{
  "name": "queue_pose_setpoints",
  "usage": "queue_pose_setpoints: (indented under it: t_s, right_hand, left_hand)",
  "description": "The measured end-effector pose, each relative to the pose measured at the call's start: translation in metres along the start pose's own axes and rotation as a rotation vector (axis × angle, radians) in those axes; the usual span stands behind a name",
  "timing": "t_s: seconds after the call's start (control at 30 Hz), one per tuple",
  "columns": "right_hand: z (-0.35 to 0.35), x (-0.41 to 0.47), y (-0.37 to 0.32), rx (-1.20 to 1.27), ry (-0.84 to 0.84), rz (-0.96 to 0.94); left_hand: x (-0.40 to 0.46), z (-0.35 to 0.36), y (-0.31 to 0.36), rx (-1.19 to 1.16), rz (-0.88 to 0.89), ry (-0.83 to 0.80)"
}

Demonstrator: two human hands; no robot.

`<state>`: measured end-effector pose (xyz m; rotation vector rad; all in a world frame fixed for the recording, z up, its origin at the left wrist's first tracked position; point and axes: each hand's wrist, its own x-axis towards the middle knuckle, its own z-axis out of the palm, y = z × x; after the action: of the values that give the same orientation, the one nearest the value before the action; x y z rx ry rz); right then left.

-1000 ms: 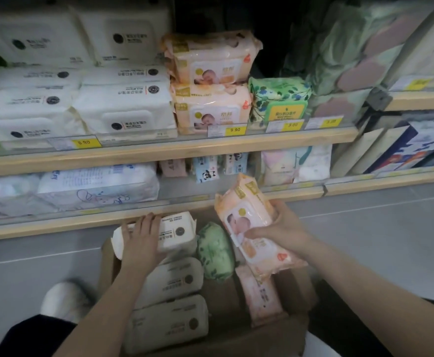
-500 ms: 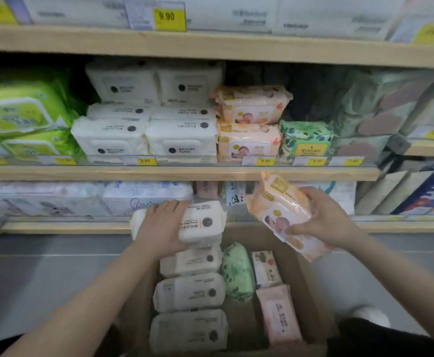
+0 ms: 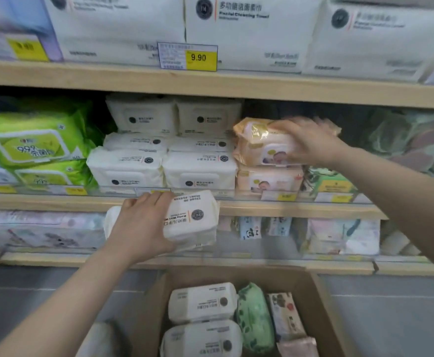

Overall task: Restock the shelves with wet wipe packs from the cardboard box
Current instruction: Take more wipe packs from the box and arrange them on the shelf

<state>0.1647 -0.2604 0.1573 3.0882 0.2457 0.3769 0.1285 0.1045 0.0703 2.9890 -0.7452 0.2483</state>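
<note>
On the middle shelf (image 3: pixel 236 206), the right hand (image 3: pixel 306 143) grips a peach baby-wipe pack (image 3: pixel 265 143), fingers curled over its top edge and thumb under its front. That pack lies on top of a second peach pack (image 3: pixel 268 180) of the same kind, which sits at the shelf's front edge. Just left of these stand stacked white wipe packs (image 3: pixel 163 170), two across, and further left are lime green packs (image 3: pixel 34 144). To the right of the peach stack is a small green-and-yellow pack (image 3: pixel 332 182).

Lower down, the left hand (image 3: pixel 143 225) holds a white wipe pack (image 3: pixel 194 217) in the air in front of the shelf edge, fingers wrapped over its top and thumb beneath, so this grip too is clamped on its pack. The pack is tilted, label end to the right, and it hangs above the cardboard box (image 3: pixel 321 313) without touching the shelf.

The box stands on the grey floor (image 3: pixel 391 318) below the lowest shelf. Inside it lie two more white packs (image 3: pixel 201 302), one behind the other, a green leafy pack (image 3: pixel 254 320) on its edge just beside them, and pale pink packs (image 3: pixel 286 315) along the right wall.

Large white towel packs (image 3: pixel 247 29) fill the top shelf, with a yellow 9.90 price tag (image 3: pixel 189 56) in front.
</note>
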Motion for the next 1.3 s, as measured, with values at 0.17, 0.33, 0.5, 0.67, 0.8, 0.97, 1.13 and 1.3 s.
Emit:
queue_pose_setpoints:
  t_s: [0.17, 0.33, 0.5, 0.67, 0.8, 0.97, 1.13, 1.3]
  right_hand:
    - [0.028, 0.038, 0.025, -0.015, -0.210, -0.022]
    - [0.027, 0.033, 0.017, -0.018, -0.176, 0.021]
    - [0.016, 0.004, -0.032, 0.131, -0.043, -0.080]
    - [0.032, -0.061, -0.131, 0.655, -0.424, -0.180]
    - [0.045, -0.077, -0.166, 1.040, -0.267, 0.049]
    - [0.034, -0.084, -0.171, 1.194, -0.199, 0.138]
    - [0.018, -0.071, -0.177, 1.416, -0.043, 0.349]
    - [0.011, -0.029, -0.198, 1.289, 0.123, 0.334]
  left_hand:
    - [0.013, 0.006, -0.002, -0.003, 0.003, -0.009]
    - [0.012, 0.009, 0.001, -0.008, 0.008, -0.063]
    - [0.007, 0.006, 0.006, -0.066, -0.010, -0.122]
    - [0.001, -0.004, 0.013, -0.197, -0.011, -0.173]
    - [-0.007, -0.014, 0.012, -0.489, -0.033, -0.179]
    - [-0.024, -0.028, 0.007, -0.601, -0.023, -0.107]
    - [-0.022, -0.036, -0.020, -0.812, -0.423, 0.330]
    - [-0.003, -0.022, -0.030, -1.185, -0.587, 0.323]
